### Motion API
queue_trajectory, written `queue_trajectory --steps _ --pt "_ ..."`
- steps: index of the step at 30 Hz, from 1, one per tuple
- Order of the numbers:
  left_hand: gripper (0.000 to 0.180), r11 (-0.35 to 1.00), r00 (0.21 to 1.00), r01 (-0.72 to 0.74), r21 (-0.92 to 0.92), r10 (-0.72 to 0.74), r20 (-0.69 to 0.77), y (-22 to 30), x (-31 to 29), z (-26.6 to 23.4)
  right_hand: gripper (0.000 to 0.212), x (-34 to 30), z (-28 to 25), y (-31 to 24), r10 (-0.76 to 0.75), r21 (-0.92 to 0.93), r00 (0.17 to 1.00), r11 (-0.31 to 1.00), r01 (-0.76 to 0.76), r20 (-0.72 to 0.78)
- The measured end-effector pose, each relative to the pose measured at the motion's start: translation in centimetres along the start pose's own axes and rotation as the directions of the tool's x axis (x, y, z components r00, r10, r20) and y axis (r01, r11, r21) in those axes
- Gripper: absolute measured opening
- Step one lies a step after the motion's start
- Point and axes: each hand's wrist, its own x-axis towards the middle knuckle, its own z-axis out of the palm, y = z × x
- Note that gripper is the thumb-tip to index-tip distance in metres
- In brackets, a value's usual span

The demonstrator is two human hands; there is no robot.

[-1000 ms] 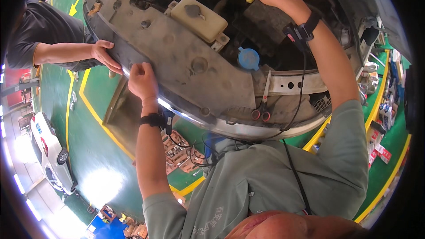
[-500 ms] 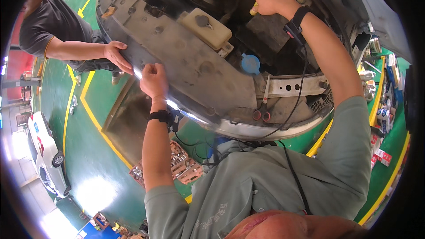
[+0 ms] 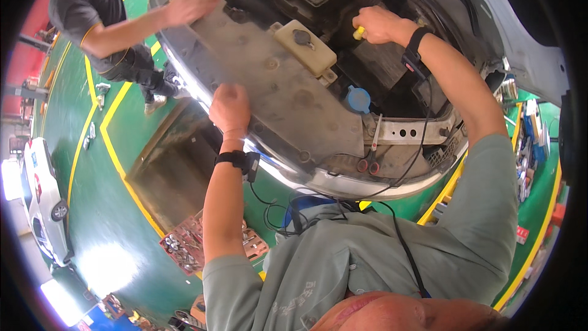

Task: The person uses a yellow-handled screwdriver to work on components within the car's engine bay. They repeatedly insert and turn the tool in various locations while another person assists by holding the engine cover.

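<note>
My right hand (image 3: 381, 24) is closed around a small yellow object (image 3: 359, 34), over the engine bay of a car with its hood raised. Only the yellow end shows; the rest is hidden in my fingers. My left hand (image 3: 231, 109) is curled closed at the front edge of the dark radiator cover panel (image 3: 269, 95); whatever its fingers hold is hidden. Between my hands are a cream fluid reservoir (image 3: 312, 51) with a black cap and a blue filler cap (image 3: 358, 99). Scissors (image 3: 370, 158) with red-and-black handles lie on the car's front edge.
At the left a co-worker's blurred hand (image 3: 195, 5) is over the panel's far end. An open socket set (image 3: 187, 246) lies below my left forearm, beside a floor pit (image 3: 165, 168). Black cables (image 3: 422, 124) run from my wristbands. A white car (image 3: 44, 199) is at far left.
My view has shifted left. The co-worker's hand has moved from the panel's front edge, near my left hand, up to the far end. My right hand still holds the yellow object.
</note>
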Motion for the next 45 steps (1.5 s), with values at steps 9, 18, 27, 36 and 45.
queue_trajectory --steps 9,18,27,36,45 --pt "0.025 0.999 0.999 -0.037 -0.013 0.037 -0.011 -0.1 -0.2 -0.2 0.026 0.1 1.1 1.8 -0.079 -0.054 0.997 0.995 0.078 -0.026" --pt "0.024 0.999 0.999 -0.029 -0.034 0.029 -0.027 0.5 -0.1 -0.4 0.034 0.5 0.7 -0.5 0.472 0.231 0.873 0.869 -0.437 -0.125" --pt "0.026 0.999 0.999 -0.034 -0.042 0.032 -0.043 0.2 0.0 0.1 0.02 -0.9 0.5 1.6 0.17 0.24 0.98 0.961 -0.141 -0.105" --pt "0.026 1.0 1.0 -0.014 -0.007 0.013 -0.016 -0.1 0.1 0.1 0.025 -0.7 -0.5 0.0 0.404 0.154 0.913 0.9 -0.408 0.055" --pt "0.026 1.0 1.0 0.011 0.013 -0.011 -0.013 0.4 0.1 0.0 0.026 -0.8 1.2 -0.2 0.47 0.281 0.877 0.858 -0.429 -0.098"
